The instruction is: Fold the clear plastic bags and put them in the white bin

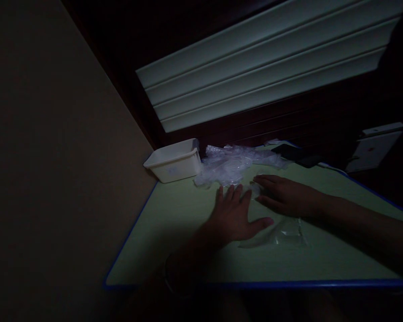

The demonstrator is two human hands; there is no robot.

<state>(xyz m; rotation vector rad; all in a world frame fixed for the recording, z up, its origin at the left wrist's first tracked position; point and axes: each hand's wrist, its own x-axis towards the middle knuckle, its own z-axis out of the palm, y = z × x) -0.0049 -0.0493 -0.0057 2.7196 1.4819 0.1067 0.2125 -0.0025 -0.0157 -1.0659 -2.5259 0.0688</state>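
A clear plastic bag [287, 235] lies flat on the pale table [174, 223], partly hidden beneath my hands. My left hand [233, 217] is open, palm down, with its fingers spread and its thumb pointing right over the bag. Just to the right, my right hand [284, 193] reaches in from the side with its fingers stretched out to the left and the thumb apart. Its fingertips are at the far part of the bag. In the dim light I cannot tell how firmly either hand presses.
A pile of crumpled clear plastic bags [230, 165] lies beyond my hands. A white plastic bin [176, 167] stands at the back left by the wall. A dark object [293, 154] rests at the back right. Behind is a dark door with pale slats [265, 67].
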